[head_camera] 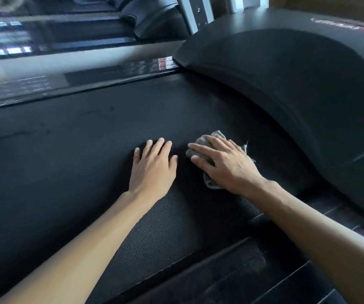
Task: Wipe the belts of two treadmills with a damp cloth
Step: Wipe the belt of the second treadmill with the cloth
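Observation:
A black textured treadmill belt point(78, 154) fills most of the head view. A crumpled grey cloth point(200, 144) lies on the belt near the motor cover. My right hand point(225, 164) presses flat on the cloth with its fingers spread and straight, and covers most of it. Just left of it, my left hand point(153, 166) rests palm down on the bare belt with fingers straight, a small gap away from the cloth.
The black domed motor cover point(286, 80) rises at the right, close to the cloth. A glossy side rail point(67, 84) runs along the belt's far edge, another rail point(253, 266) along the near edge. A second treadmill point(45, 34) lies beyond, blurred.

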`<state>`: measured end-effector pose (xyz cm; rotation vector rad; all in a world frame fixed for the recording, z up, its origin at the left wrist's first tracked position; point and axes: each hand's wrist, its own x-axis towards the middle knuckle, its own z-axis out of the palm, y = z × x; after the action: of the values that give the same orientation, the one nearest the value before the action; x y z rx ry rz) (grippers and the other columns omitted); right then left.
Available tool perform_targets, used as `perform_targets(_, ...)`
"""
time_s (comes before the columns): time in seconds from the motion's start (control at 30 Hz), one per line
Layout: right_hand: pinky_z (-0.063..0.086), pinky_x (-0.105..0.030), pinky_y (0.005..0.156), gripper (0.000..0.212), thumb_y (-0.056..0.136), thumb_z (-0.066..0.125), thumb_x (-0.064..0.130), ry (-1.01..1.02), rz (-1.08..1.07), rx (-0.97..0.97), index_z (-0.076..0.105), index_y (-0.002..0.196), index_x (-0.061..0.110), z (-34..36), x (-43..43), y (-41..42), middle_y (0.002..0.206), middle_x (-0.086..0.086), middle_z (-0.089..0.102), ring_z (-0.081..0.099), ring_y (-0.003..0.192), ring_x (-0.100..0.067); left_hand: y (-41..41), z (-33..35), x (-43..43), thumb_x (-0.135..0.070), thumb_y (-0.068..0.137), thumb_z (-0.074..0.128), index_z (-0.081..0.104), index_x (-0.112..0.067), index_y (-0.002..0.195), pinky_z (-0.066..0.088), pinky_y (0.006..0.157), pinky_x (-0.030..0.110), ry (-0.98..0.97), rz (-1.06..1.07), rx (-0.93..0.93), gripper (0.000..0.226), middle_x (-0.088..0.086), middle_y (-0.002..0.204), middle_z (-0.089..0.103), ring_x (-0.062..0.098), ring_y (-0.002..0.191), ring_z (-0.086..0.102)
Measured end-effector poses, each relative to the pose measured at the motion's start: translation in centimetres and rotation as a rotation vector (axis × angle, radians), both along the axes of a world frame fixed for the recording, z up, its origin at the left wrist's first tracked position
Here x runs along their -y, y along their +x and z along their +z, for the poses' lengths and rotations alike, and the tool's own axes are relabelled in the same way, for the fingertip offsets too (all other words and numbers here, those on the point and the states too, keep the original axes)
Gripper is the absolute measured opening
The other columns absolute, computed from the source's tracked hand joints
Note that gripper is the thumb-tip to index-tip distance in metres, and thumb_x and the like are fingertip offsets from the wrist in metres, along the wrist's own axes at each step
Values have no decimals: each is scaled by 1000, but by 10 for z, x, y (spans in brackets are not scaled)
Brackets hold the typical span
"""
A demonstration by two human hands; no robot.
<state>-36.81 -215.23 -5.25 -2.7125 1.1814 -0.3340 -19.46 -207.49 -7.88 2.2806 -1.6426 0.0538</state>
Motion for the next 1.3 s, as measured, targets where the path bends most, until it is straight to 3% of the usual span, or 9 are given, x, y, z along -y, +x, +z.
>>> perform_targets(0.13, 5, -35, 121, 59, 87, 10, 73, 7, 107, -44, 26, 143, 58, 0, -23, -49, 156, 22, 21, 4, 148, -3, -11, 2, 12, -45, 100, 31, 28, -24, 149, 9, 119, 48, 37, 21, 9, 54, -3, 158, 21, 20, 147, 13)
perform_targets(0.27, -1, -33, 120, 50, 96, 22, 65, 9, -94, -81, 21, 145, 56, 2, 21, -94, 161, 15, 11, 0, 149, -6, -15, 0, 18, -46, 100, 29, 26, -25, 150, 7, 119, 47, 38, 13, 14, 54, -3, 159, 20, 20, 148, 11)
perform_targets(0.4, 1, -35, 121, 50, 101, 26, 54, 28, -228, -21, 28, 149, 41, -2, 73, -58, 163, 2, 14, 6, 150, -19, -14, -1, 17, -46, 101, 28, 24, -26, 150, 4, 119, 44, 44, 26, 4, 54, -6, 159, 17, 18, 148, 8)
perform_targets(0.57, 11, -36, 121, 45, 100, 33, 54, -39, -7, 42, 45, 141, 41, -8, 44, -4, 156, 1, 32, 22, 146, -23, 0, 1, 23, -38, 101, 31, 31, -27, 148, 9, 119, 44, 12, 61, -49, 48, -10, 157, 23, 13, 147, 13)
perform_targets(0.7, 11, -28, 120, 46, 94, 28, 64, -14, 220, 7, 41, 137, 56, -7, -10, -56, 153, 18, 33, 21, 146, -5, 25, 1, 35, -41, 101, 32, 31, -28, 148, 9, 119, 45, 14, 89, -38, 50, -9, 157, 23, 14, 147, 14)
perform_targets(0.83, 9, -29, 120, 52, 87, 18, 73, 0, 14, 6, 36, 135, 62, 3, 35, -72, 152, 26, 29, 19, 145, -1, 27, -2, 36, -43, 101, 28, 27, -28, 150, 6, 120, 44, 25, 73, -11, 51, -9, 158, 20, 14, 147, 11)
perform_targets(1.0, 11, -37, 120, 48, 98, 26, 60, -11, -234, -6, 35, 144, 46, -9, 118, -1, 158, 9, 25, 20, 146, -17, 29, -3, 36, -43, 101, 27, 25, -28, 150, 5, 120, 43, 34, 73, -19, 51, -10, 159, 18, 13, 147, 9)
perform_targets(1.13, 14, -40, 120, 47, 100, 32, 51, -82, -44, 0, 41, 143, 35, -12, 87, 57, 152, -1, 36, 30, 141, -27, 32, -1, 37, -41, 101, 31, 29, -29, 149, 8, 120, 43, 29, 62, -30, 49, -11, 158, 21, 12, 147, 11)
perform_targets(1.3, 3, -30, 120, 58, 91, 17, 62, -91, 115, -6, 26, 147, 49, -6, 27, 0, 162, 10, 14, 9, 150, -13, 60, 6, 48, -43, 100, 31, 30, -32, 148, 9, 120, 43, 49, 86, -25, 49, -12, 157, 22, 12, 146, 13)
